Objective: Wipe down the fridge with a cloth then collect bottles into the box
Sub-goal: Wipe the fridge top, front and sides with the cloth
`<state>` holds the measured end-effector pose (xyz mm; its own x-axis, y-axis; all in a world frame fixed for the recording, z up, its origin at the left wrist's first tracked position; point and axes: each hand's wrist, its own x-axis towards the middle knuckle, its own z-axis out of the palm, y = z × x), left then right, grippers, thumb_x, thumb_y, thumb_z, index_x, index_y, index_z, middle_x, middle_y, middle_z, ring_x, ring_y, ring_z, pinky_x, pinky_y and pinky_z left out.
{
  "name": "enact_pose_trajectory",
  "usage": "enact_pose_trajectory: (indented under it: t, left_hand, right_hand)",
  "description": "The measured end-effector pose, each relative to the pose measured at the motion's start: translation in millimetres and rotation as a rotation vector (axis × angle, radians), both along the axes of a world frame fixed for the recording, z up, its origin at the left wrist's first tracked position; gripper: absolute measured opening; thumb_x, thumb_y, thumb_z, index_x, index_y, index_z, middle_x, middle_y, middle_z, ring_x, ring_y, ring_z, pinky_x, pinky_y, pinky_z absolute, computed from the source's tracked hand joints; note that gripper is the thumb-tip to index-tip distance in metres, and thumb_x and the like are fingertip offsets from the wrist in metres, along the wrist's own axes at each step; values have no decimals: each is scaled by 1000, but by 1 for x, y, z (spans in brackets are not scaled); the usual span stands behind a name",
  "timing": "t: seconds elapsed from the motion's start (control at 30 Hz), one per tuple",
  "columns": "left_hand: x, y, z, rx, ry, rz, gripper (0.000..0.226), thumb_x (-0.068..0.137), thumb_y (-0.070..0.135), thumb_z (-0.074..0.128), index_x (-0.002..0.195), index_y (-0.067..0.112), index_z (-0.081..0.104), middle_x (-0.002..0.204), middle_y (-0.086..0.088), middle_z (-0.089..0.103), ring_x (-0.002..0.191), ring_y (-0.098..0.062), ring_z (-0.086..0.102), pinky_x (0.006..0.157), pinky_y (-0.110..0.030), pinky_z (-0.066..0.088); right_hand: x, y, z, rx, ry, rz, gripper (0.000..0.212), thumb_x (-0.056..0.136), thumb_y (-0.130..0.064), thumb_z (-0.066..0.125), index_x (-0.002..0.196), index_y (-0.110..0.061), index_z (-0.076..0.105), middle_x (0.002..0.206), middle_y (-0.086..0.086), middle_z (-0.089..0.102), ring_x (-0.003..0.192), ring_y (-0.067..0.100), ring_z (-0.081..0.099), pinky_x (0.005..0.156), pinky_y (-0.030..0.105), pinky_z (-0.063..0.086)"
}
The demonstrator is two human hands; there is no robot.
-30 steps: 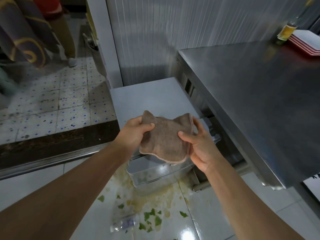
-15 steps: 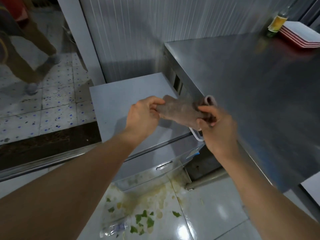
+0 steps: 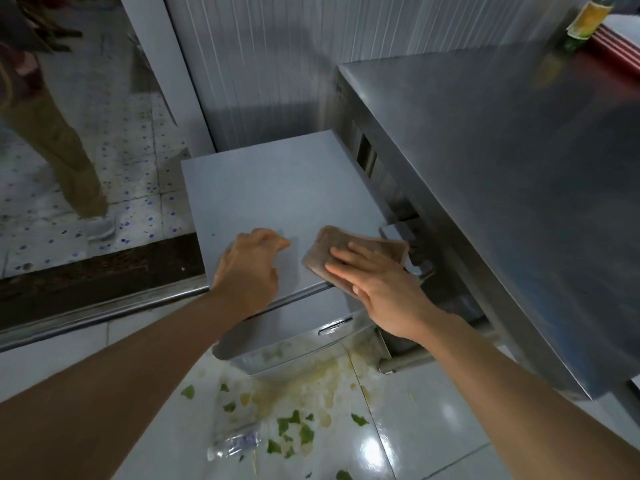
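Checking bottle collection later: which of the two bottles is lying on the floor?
The clear crushed plastic bottle, lying among the green scraps in front of the fridge. The yellow-labelled bottle stands upright on the steel counter.

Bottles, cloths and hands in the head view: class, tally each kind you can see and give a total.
Bottles: 2, a crushed clear plastic bottle on the floor, a glass bottle with a yellow label on the steel counter
Cloths: 1, the brown cloth flat on the fridge top
Hands: 2, the left hand and the right hand
Total: 5
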<state>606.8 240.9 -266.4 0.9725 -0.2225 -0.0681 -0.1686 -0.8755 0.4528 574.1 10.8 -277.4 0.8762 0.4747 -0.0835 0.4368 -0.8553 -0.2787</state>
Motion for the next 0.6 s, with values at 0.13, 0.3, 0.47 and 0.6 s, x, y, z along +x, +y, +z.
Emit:
enact_pose_trajectory:
  t: [0.13,0.3,0.47,0.6]
  left_hand:
    - [8,8,-9,120,-32,9,55,85,4,49,135,26,47,148,4,35,132,-24,30,105,-36,21]
    - [19,3,-20,109,-109,6,55,80,0,50,130,21,53,145,-2,42,128,-30,36,103,-42,24]
    - [45,-1,-22,153,-130,-9,65,71,18,35,134,22,49,149,-1,38,132,-30,33,104,-46,23]
    - [58,-5,-25,146,-117,15,62,75,23,32,135,24,49,148,2,39,131,-26,33,103,-42,24]
  right_hand:
    - [22,-4,-12,-136,-84,-144,54,98,-36,19,151,-24,17,159,-3,13,147,23,11,119,46,15]
    - [-7,10,-19,-142,-198,-329,58,91,-21,55,144,-8,35,152,12,33,139,31,34,114,46,23]
    - [-9,5,-22,-166,-229,-413,53,92,-29,45,140,-7,43,147,11,41,135,29,42,108,46,31]
    - [40,24,-11,-177,-92,-444,69,94,-29,50,149,-4,18,157,17,16,145,33,16,118,46,14]
